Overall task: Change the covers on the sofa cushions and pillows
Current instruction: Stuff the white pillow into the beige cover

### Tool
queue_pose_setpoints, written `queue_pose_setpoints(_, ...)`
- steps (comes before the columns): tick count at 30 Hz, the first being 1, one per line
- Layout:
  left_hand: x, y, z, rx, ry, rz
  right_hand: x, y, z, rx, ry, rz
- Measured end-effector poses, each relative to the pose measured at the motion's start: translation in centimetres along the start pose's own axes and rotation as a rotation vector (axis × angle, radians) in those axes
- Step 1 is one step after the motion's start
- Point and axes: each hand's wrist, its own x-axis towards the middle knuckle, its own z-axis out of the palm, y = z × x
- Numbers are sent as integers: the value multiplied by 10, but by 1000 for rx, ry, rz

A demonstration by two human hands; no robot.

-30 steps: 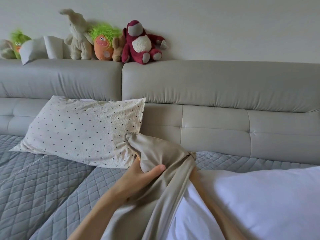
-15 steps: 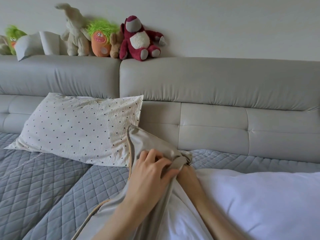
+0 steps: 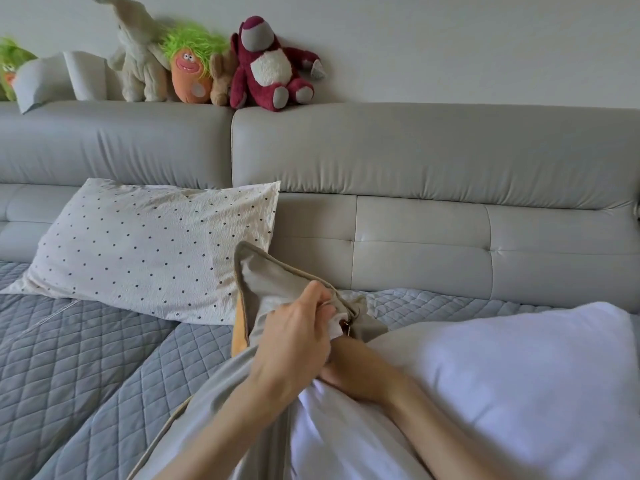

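Several plush toys (image 3: 194, 64) are sitting along the sofa back (image 3: 415, 150), a dotted pillow (image 3: 149, 251) leaning below. The left hand (image 3: 294, 344) is pinching the beige cover (image 3: 266, 282) (corner pointing up-left) over the white pillow (image 3: 502, 393). The right hand (image 3: 349, 365) is half hidden; its grip is unclear.

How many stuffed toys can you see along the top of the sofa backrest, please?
5: a green-haired toy at the far left edge, partly cut off; a cream rabbit; an orange green-haired toy; a small tan toy, mostly hidden; a dark red bear.
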Motion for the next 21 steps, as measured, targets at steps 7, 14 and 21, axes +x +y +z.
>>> queue_pose_setpoints(7,20,-23,-17,-266,-141,-232,14,27,1,366,16,13)
queue_pose_setpoints(14,25,-18,-21,649,-134,89,29,25,21,264,337,68)
queue_pose_setpoints(21,26,-39,-12,341,-11,38,15,18,15,321,255,-9)
